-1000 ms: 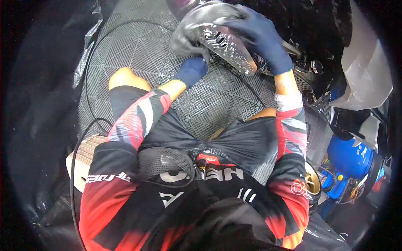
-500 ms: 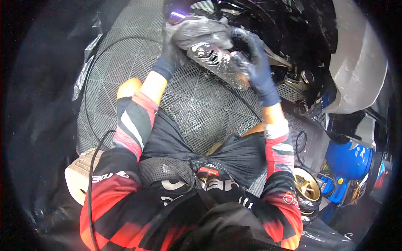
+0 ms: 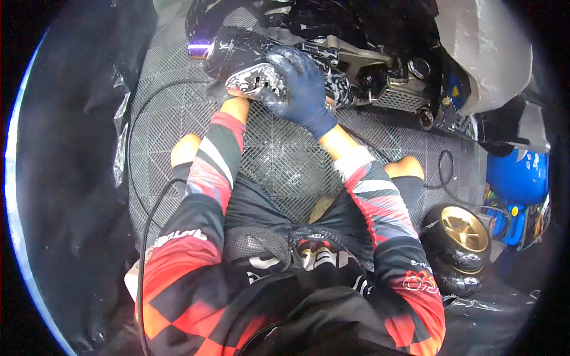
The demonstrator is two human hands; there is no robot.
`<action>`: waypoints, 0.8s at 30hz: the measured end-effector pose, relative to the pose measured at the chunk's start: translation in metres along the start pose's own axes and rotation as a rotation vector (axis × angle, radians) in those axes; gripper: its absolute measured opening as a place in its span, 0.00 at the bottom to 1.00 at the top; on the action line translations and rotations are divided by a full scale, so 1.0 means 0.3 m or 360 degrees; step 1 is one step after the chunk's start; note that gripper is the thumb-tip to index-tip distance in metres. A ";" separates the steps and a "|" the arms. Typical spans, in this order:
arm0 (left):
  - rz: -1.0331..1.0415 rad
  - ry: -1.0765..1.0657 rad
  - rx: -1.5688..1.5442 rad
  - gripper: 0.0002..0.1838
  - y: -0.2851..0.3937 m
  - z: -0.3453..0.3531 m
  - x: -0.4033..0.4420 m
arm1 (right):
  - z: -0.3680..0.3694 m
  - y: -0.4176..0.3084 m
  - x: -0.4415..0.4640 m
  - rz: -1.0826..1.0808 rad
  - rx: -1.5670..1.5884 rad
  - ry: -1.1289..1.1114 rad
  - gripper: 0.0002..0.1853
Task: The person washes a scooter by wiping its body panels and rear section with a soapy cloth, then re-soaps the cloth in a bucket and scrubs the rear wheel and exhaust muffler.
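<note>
A dark exhaust muffler (image 3: pixel 237 50) with a bluish-purple tip lies across the upper middle, foam on its surface. Its slotted, foam-covered guard (image 3: pixel 256 79) faces me. My right hand (image 3: pixel 300 89), in a dark blue glove, curves over the right end of this guard, fingers bent and touching it. Below the guard's left end my left forearm comes up, and the left hand is hidden behind or under the muffler. The grey cloth is barely visible, if at all, at the guard's left edge.
Metal vehicle parts (image 3: pixel 404 98) and a grey panel (image 3: pixel 493 53) are at the upper right. Small wheels with a gold rim (image 3: pixel 465 228) stand at right, near a blue container (image 3: pixel 518 178). A black hose (image 3: pixel 145 231) runs along the left over the grey grid floor (image 3: pixel 273 160).
My left hand has gone from the cloth's left side to out of sight beneath the muffler. My right hand has moved left onto the guard. The view has shifted, showing more of the muffler.
</note>
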State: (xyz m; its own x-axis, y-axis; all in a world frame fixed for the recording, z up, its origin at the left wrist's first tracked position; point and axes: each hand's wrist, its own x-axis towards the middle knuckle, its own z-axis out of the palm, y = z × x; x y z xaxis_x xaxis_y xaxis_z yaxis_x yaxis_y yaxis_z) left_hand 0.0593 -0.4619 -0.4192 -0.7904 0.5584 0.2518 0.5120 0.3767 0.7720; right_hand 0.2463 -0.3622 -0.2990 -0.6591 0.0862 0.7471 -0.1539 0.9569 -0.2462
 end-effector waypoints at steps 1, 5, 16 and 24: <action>0.0030 -0.0047 0.0135 0.18 0.003 -0.003 -0.010 | 0.000 -0.003 -0.018 0.0027 0.0007 0.0007 0.36; 0.0285 -0.0107 0.0521 0.17 0.018 -0.139 -0.018 | -0.025 0.032 -0.015 0.0025 0.0165 -0.0026 0.32; 0.1156 -0.0803 0.1121 0.17 0.663 -0.678 0.214 | -0.018 0.028 -0.041 0.0132 0.0107 0.0080 0.32; 0.0235 -0.1321 0.1232 0.26 0.535 -0.095 0.361 | -0.031 0.084 -0.041 0.0607 0.0675 0.0795 0.27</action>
State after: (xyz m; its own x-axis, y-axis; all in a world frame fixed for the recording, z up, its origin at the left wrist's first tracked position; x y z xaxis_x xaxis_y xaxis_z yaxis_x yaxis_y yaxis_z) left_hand 0.0464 -0.3620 -0.2514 -0.3867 0.8425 -0.3750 0.8786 0.4601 0.1277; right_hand 0.2574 -0.3368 -0.3088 -0.3270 0.6020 0.7285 -0.3185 0.6556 -0.6847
